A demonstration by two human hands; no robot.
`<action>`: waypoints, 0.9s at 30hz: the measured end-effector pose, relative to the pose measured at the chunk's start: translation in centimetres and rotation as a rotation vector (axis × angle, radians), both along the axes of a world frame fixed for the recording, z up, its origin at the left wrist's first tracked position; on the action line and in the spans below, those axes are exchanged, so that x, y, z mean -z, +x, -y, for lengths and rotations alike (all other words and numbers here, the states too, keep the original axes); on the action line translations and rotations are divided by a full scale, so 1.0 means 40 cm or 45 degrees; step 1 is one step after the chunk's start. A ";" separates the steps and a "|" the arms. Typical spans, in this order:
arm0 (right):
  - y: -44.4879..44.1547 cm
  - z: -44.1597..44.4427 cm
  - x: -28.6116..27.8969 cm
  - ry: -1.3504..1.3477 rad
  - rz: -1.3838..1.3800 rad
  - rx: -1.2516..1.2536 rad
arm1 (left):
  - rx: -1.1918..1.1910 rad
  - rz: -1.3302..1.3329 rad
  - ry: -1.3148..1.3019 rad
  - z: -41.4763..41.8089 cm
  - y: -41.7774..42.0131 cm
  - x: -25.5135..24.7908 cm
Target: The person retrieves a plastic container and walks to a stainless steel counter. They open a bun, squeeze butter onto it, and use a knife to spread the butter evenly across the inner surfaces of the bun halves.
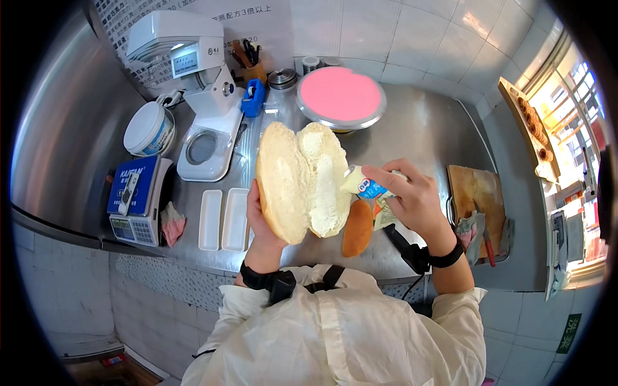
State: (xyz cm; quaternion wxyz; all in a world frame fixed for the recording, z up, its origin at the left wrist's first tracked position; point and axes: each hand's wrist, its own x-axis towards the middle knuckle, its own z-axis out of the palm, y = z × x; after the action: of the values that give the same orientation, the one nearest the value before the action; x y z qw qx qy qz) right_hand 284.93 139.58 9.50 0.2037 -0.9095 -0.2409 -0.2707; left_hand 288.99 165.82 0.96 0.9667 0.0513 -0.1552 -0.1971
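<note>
My left hand [262, 230] grips a long bread roll [282, 183] from its left side and from below. The roll is split lengthwise and lies spread open, its pale crumb facing up. White cream [324, 193] coats the right half. In my right hand [417, 200] is a soft squeeze pouch [369, 187] with printed writing, its tip at the right edge of the roll. Below that pouch, a smaller browned bun [358, 229] rests on the steel worktop [415, 132]. A second printed packet [385, 215] is partly hidden under my right hand.
Two white rectangular trays [210, 220] lie left of my left hand. Farther left are a blue-topped digital scale [137, 193], a cloth [172, 224] and a white sealing machine [203, 96]. Behind the roll is a pink-topped turntable [342, 94]. A red-handled knife [488, 243] lies on a wooden board [475, 188] at right.
</note>
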 end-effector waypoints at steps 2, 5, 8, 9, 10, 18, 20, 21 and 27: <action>-0.006 -0.011 -0.010 -0.039 0.004 -0.003 | -0.043 -0.003 0.038 -0.004 -0.010 0.007; -0.010 -0.023 -0.014 -0.001 -0.024 0.011 | -0.070 0.013 0.055 -0.011 -0.015 0.011; -0.014 -0.026 -0.021 0.039 -0.035 0.015 | -0.084 0.018 0.083 -0.016 -0.021 0.008; -0.015 -0.026 -0.023 0.026 -0.025 0.018 | -0.088 0.016 0.098 -0.018 -0.023 0.007; -0.016 -0.025 -0.028 0.012 -0.016 0.021 | -0.086 0.026 0.100 -0.020 -0.024 0.009; -0.020 -0.016 -0.041 -0.102 0.088 0.090 | -0.124 0.057 0.197 -0.030 -0.023 0.023; -0.017 -0.015 -0.044 -0.135 0.096 0.097 | -0.119 0.064 0.185 -0.031 -0.022 0.024; -0.016 -0.014 -0.043 -0.130 0.101 0.089 | -0.118 0.068 0.178 -0.031 -0.022 0.024; -0.008 -0.009 -0.034 -0.148 0.111 0.108 | -0.114 0.071 0.188 -0.034 -0.024 0.030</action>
State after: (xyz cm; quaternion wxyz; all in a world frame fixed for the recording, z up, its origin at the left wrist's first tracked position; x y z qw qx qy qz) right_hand 284.62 139.93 10.85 0.1281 -0.9165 -0.2262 -0.3040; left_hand 288.05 167.17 -0.22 0.9633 0.1350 -0.1647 -0.1632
